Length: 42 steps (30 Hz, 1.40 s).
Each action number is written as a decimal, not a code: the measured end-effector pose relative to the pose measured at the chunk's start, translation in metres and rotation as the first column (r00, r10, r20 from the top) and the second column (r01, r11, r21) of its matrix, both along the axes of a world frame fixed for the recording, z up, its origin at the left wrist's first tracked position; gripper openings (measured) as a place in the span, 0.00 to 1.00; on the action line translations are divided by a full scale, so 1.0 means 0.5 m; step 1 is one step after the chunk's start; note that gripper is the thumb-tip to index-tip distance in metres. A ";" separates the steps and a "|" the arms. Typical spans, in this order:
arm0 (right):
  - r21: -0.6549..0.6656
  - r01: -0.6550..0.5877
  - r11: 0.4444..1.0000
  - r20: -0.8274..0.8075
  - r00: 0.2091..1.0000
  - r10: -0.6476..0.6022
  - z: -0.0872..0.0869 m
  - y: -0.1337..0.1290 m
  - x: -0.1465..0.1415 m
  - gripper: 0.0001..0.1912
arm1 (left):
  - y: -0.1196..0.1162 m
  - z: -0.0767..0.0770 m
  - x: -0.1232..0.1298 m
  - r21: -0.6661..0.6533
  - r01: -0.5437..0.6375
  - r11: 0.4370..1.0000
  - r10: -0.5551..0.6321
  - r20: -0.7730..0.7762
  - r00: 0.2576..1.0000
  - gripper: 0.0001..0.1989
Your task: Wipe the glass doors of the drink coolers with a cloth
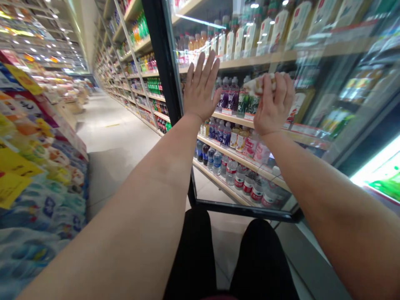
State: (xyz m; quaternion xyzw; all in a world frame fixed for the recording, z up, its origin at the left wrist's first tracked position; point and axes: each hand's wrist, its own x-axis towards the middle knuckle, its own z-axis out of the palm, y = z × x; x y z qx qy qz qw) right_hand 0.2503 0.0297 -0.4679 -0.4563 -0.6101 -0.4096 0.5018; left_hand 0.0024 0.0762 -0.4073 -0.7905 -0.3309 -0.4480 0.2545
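My left hand (200,89) is raised with its fingers spread, flat against or just before the glass of a black-framed refrigerator door (162,54). My right hand (273,106) is raised beside it, with its fingers curled around a crumpled pale item (258,84). That item may be a cloth or a wrapped packet; I cannot tell which. Behind the glass, bottled drinks (223,160) stand on wooden-edged shelves (240,152).
A stack of colourful packaged goods with yellow signs (33,179) stands at the left. A tiled aisle floor (117,133) runs past long drink shelves (134,71). My black-clad legs (193,254) are below the door. Another lit cooler section (384,179) glows at the right.
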 end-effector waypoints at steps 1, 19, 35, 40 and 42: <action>0.031 0.015 0.999 -0.007 1.000 -0.015 -0.006 0.004 0.003 0.29 | -0.002 -0.011 0.001 0.025 -0.025 0.999 0.025 0.007 1.000 0.39; -0.104 0.005 0.995 0.151 0.988 0.011 -0.254 -0.061 -0.033 0.27 | -0.053 -0.207 -0.006 -0.116 -0.049 0.992 0.061 0.103 0.993 0.34; -0.348 -0.025 0.937 0.322 0.936 0.145 -0.252 -0.098 -0.047 0.29 | -0.042 -0.339 0.001 -0.129 -0.154 0.980 0.172 0.142 0.975 0.31; -0.099 -0.070 0.993 0.100 0.992 0.080 -0.210 -0.078 -0.024 0.26 | -0.029 -0.342 0.001 -0.110 -0.165 0.980 0.179 0.132 0.975 0.30; -0.121 -0.077 0.990 0.110 0.990 0.091 -0.205 -0.076 -0.032 0.26 | -0.027 -0.342 0.002 -0.112 -0.163 0.980 0.177 0.131 0.976 0.30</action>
